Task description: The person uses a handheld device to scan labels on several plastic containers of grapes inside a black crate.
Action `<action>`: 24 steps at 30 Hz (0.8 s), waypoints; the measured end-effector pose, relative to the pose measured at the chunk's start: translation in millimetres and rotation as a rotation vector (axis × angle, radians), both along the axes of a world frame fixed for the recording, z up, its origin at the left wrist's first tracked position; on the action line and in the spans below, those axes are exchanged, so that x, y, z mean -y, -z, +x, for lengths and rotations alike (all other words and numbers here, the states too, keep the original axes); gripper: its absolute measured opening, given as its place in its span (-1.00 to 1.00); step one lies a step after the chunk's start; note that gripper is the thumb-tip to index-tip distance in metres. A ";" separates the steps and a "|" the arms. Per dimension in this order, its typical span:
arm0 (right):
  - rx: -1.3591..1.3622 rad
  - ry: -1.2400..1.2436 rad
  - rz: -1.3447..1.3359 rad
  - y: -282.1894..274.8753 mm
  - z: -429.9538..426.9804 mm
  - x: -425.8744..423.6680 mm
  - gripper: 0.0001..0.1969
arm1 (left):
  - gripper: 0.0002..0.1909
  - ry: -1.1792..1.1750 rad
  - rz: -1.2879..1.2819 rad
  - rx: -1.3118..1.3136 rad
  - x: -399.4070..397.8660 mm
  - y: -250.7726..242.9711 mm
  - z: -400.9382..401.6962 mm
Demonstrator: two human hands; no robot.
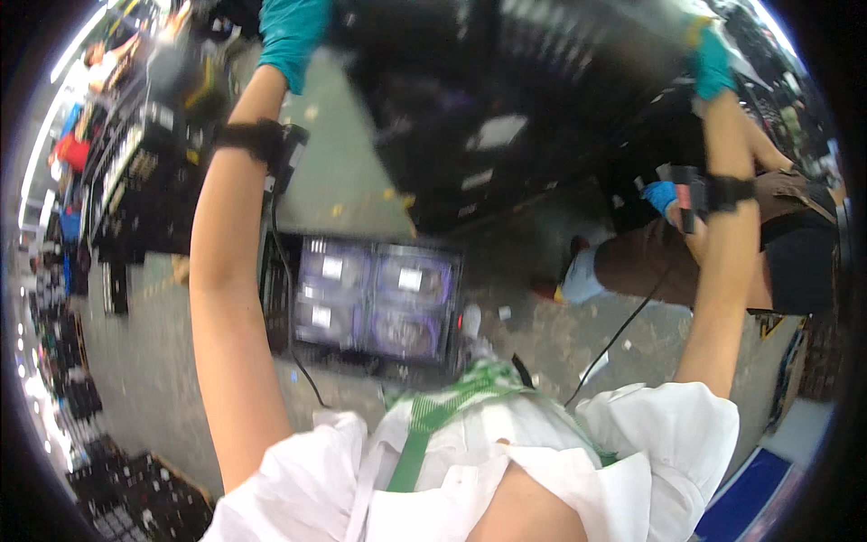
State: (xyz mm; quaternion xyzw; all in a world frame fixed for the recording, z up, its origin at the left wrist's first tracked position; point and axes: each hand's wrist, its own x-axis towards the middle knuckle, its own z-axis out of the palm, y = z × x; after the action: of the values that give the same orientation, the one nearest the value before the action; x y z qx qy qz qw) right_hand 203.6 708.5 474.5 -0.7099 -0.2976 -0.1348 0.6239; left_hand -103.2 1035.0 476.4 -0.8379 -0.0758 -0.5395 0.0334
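Both my arms reach forward with teal gloves on. My left hand [294,34] is at the top edge, near the left side of a large dark stack or case [474,101]; its fingers are cut off by the picture's rim. My right hand [711,61] is at the upper right, beside the far right of that dark mass, blurred, so its fingers cannot be made out. A black crate [447,359] stands on the floor below, holding several purple-rimmed packs [413,271] with white labels.
A co-worker's blue-gloved hand [660,196] and brown-clad leg [643,264] are close by my right forearm. Black stacked goods [145,176] stand at the left. Paper scraps [595,366] lie on the concrete floor. Another person [101,68] is at the far upper left.
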 end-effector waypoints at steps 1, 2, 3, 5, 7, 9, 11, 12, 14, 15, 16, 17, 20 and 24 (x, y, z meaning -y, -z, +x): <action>0.050 0.061 -0.007 9.5 -17.0 15.0 -0.73 | -0.55 0.150 -0.316 0.046 52.1 11.9 -24.5; 0.110 0.139 -0.016 3.9 -48.3 44.3 -0.74 | -0.59 0.082 -0.356 -0.056 60.5 26.8 -58.6; 0.162 0.226 -0.043 2.7 -82.0 72.1 -0.75 | -0.62 0.035 -0.399 -0.151 63.9 55.3 -88.6; 0.158 0.311 -0.167 23.0 -138.0 111.1 -0.75 | -0.55 0.226 -0.583 -0.210 99.0 134.7 -134.6; 0.051 0.167 -0.329 66.8 -197.7 117.0 -0.74 | -0.52 0.226 -1.155 -0.398 137.3 219.1 -196.6; -0.164 -0.235 -0.323 117.0 -268.3 88.1 -0.71 | -0.44 0.083 -1.440 -0.614 158.8 298.3 -239.9; -0.625 -0.400 -0.448 177.6 -318.1 80.1 -0.66 | -0.46 0.076 -1.493 -0.910 199.7 317.2 -256.4; -0.928 -0.410 -0.557 208.7 -345.7 78.8 -0.65 | -0.47 0.094 -1.391 -0.962 210.2 331.6 -265.7; -0.653 -0.440 -0.746 288.9 -379.7 67.6 -0.62 | -0.49 0.121 -1.282 -1.002 216.5 346.4 -268.3; -0.802 -0.497 -0.705 302.7 -402.1 50.5 -0.59 | -0.49 0.109 -1.243 -1.016 217.6 351.5 -269.3; -0.714 -0.472 -0.874 310.1 -416.1 30.6 -0.65 | -0.50 0.094 -1.210 -1.037 219.2 356.3 -271.5; -0.614 -0.447 -1.033 318.9 -425.0 11.4 -0.68 | -0.50 0.083 -1.223 -1.036 221.4 363.7 -275.4; -0.416 -0.319 -1.233 407.5 -435.8 -16.4 -0.73 | -0.51 0.047 -1.283 -1.002 216.9 395.0 -273.4; -0.139 -0.432 -1.297 449.1 -411.1 -52.8 -0.76 | -0.52 -0.023 -1.345 -1.030 205.3 447.2 -279.5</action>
State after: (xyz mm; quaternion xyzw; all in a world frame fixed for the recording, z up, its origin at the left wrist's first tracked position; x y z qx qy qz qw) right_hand -207.5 761.3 25.4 -0.8716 -0.4125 0.2440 0.1031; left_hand -382.7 829.7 29.2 -0.8198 -0.3643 0.0697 -0.4363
